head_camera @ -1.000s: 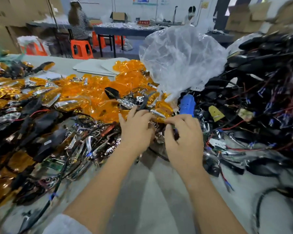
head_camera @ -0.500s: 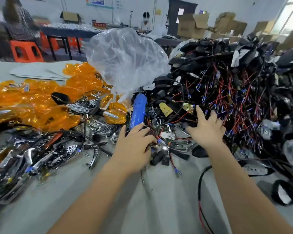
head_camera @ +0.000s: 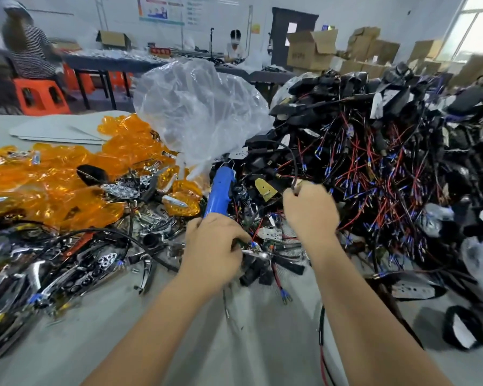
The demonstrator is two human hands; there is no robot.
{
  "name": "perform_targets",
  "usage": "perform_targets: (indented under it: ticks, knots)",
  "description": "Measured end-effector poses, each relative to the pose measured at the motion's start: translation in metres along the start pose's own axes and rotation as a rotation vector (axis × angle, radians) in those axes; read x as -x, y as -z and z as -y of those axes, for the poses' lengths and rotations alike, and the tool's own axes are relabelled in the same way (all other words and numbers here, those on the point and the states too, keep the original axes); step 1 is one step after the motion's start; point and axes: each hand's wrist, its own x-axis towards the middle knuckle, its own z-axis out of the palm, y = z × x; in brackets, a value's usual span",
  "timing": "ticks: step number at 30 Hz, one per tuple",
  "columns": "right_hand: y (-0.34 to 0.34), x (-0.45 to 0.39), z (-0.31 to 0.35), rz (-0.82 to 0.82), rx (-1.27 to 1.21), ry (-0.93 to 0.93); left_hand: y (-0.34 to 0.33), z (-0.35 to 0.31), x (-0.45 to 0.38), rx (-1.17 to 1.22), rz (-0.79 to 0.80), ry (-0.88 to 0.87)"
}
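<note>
Logged right hand (head_camera: 310, 218) gone from flat reach to pinch on black cable (head_camera: 292, 165) | traced cable arching up and leftward from that pinch into wire-harness pile (head_camera: 388, 162), ahead-right | found left hand (head_camera: 212, 252) curled round small wired part (head_camera: 258, 254), closer to body | judged right hand nearer pile.

One blue tool (head_camera: 220, 192), one bag (head_camera: 198, 112) (clear).

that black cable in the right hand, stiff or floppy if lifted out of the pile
Probably springy, not limp: the black cable holds an arch above the right hand. Likely to snag, as its far end runs into the tangled wire pile.
</note>
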Motion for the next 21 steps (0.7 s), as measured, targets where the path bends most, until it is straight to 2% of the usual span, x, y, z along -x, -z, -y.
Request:
perform_targets:
  ticks: [2,4,5,7,9,11,15,18,21]
  knots:
    - [-0.009,-0.001,0.007,0.235,-0.243,0.021,0.001,-0.004,0.002,0.120,0.013,-0.029]
    - [-0.015,0.002,0.011,0.406,-0.488,0.134,0.006,-0.002,0.002,0.205,-0.008,0.004]
    - [-0.020,0.004,0.010,0.436,-0.553,0.206,0.011,0.001,0.002,0.247,-0.054,0.053]
    - [-0.029,0.004,0.011,0.375,-0.541,0.285,0.019,0.012,0.000,0.306,-0.176,0.161]
    - [-0.036,-0.003,0.011,0.231,-0.406,0.308,0.024,0.024,0.001,0.331,-0.244,0.234]
    - [-0.042,-0.015,0.010,0.149,-0.193,0.363,0.028,0.035,0.004,0.347,-0.241,0.273]
    - [-0.045,-0.031,0.016,0.248,0.168,0.298,0.032,0.048,0.010,0.338,-0.170,0.278]
    - [-0.045,-0.033,0.024,0.174,0.406,0.320,0.036,0.051,0.008,0.330,-0.125,0.263]
    - [-0.041,-0.033,0.029,0.128,0.488,0.330,0.034,0.050,0.006,0.281,-0.121,0.262]
